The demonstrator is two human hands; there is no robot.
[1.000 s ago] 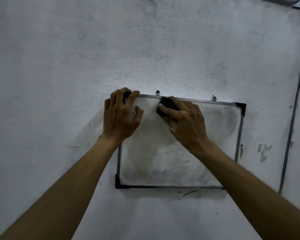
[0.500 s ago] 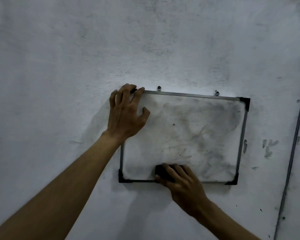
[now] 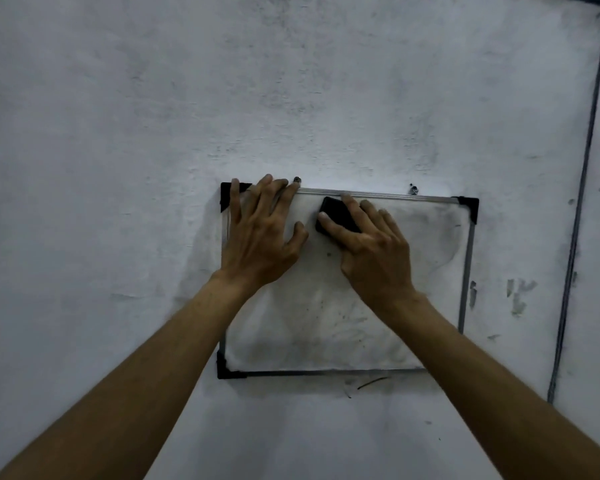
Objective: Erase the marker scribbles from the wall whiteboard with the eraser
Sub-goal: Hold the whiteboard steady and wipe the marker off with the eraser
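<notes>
At the frame's centre, the right hand [image 3: 371, 251] grips the black eraser [image 3: 336, 216] on the whiteboard [image 3: 326, 323] near its top edge; the left hand [image 3: 260, 237], fingers spread flat, steadies the upper left corner. Grey smears [image 3: 440, 237] show at right, so firm overlapping strokes seem best

The scene is looking dim and bluish-grey, with the wall [image 3: 118, 133] glowing brightest just above the whiteboard [image 3: 466, 271] and darkening toward the corners. Soft shadows are falling left of and below the board. The wide lens is slightly bowing the dark line [image 3: 582, 188] at right. Detail is reading soft and grainy throughout.
</notes>
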